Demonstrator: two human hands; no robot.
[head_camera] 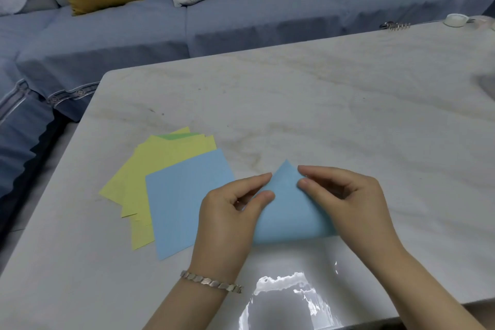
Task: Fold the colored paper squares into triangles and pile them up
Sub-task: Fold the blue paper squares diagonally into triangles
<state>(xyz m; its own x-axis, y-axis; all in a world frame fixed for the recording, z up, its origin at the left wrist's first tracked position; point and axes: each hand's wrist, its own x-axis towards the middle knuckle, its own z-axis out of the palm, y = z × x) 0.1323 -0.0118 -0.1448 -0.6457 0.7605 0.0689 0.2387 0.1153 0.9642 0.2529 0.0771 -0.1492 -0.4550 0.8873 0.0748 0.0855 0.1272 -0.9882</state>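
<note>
The left hand (227, 211) and right hand (348, 203) each pinch the half-folded blue sheet (286, 214) between thumb and forefinger, its tip pointing away. If either pinch slides before creasing, the edges would likely set crooked. Just left of the left hand, the fanned stack (176, 195) of unfolded squares on the desk (348, 115) could be scattered by that wrist.

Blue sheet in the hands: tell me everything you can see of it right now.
The blue sheet is thin, matte, light-blue paper, folded into a triangle, tip pointing away from the person. It lies on the pale marbled table, just right of the unfolded stack. The left hand and right hand pinch its slanted edges near the tip; the left hand hides its lower left corner.
</note>
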